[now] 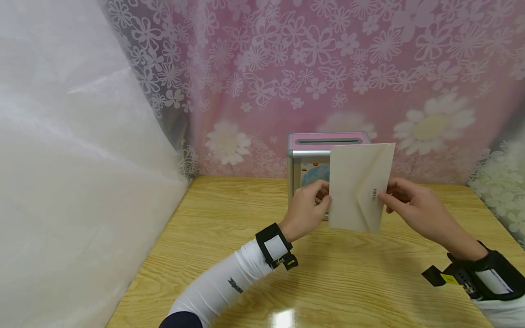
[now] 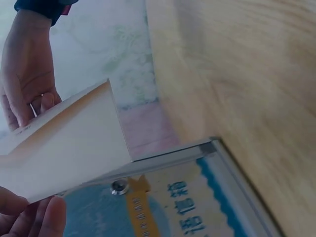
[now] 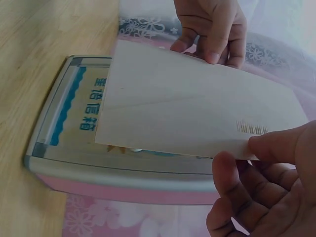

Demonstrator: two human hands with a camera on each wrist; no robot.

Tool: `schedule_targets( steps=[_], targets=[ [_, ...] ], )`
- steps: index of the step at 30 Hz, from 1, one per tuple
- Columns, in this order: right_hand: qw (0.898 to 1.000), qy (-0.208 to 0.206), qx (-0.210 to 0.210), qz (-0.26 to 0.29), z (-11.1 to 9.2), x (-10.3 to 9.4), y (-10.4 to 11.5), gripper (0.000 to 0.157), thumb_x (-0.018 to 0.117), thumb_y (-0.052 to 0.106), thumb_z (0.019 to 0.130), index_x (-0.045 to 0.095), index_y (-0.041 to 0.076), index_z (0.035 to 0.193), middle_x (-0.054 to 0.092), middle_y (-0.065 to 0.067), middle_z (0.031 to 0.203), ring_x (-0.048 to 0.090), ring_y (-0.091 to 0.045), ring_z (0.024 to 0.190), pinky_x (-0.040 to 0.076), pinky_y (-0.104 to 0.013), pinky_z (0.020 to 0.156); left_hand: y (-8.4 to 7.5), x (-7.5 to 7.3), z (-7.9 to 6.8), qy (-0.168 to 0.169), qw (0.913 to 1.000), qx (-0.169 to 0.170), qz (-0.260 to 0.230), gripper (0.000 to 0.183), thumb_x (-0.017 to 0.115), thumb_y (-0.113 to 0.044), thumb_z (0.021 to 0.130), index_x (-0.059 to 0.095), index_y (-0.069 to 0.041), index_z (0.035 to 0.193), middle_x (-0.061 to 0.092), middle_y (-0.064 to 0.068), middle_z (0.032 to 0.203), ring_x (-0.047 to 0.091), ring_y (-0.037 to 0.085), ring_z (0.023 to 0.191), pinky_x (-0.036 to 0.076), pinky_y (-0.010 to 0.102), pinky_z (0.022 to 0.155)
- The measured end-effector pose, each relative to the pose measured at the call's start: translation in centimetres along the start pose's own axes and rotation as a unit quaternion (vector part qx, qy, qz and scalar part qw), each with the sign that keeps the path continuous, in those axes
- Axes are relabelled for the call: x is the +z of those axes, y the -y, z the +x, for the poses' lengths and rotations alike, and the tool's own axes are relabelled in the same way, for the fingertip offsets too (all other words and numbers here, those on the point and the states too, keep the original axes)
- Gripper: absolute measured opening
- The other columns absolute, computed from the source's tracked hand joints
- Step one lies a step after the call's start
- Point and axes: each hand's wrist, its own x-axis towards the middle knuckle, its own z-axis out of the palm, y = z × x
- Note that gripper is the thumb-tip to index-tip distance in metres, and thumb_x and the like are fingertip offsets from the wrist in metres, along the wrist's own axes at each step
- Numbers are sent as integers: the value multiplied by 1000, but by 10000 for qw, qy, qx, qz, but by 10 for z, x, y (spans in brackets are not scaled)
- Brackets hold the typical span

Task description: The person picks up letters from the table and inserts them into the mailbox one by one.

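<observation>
A cream envelope (image 1: 348, 191) is held up on its end in front of a suggestion box (image 1: 308, 153), its pointed flap and a small barcode facing the head camera. My left hand (image 1: 305, 209) pinches the envelope's left edge between thumb and fingers. At the opposite edge my right hand (image 1: 420, 209) pinches it near the barcode. In the right wrist view the envelope (image 3: 187, 103) covers part of the box front. The box has a pink top with a long slot (image 1: 328, 141); a small lock (image 2: 119, 187) shows on its front in the left wrist view.
The box stands at the back of a wood-grain table (image 1: 229, 205). Behind it hangs a pink flowered curtain (image 1: 262, 91). A white sheet (image 1: 82, 159) borders the left side, and pale floral cloth (image 1: 502, 187) lies along the right edge.
</observation>
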Motion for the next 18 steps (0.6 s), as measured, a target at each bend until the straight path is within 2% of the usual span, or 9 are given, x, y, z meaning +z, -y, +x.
schedule_targets(
  steps=[6, 10, 18],
  targets=[
    [9975, -429, -550, -88, 18, -5, 11, 10, 62, 7, 92, 64, 12, 100, 64, -3, 80, 57, -11, 65, 43, -23, 49, -9, -17, 17, -386, 9987, 304, 92, 16, 55, -3, 93, 62, -6, 108, 64, 1, 87, 54, 0, 76, 47, 13, 58],
    [9941, -733, -781, -177, 36, -13, 21, 5, 61, 7, 92, 64, 9, 96, 63, -4, 78, 55, -10, 65, 41, -18, 50, -19, -31, 34, -709, 9960, 519, 174, 19, 56, -1, 92, 62, -3, 110, 66, 4, 89, 55, 3, 77, 49, 15, 59],
    [9918, -884, -823, -427, 67, -40, 47, 9, 56, 15, 97, 61, 9, 100, 61, -5, 81, 51, -12, 69, 35, -25, 52, -36, -57, 69, -1051, 9911, 739, 353, 19, 55, 0, 92, 61, -2, 110, 66, 6, 90, 56, 4, 77, 50, 18, 61]
  ],
)
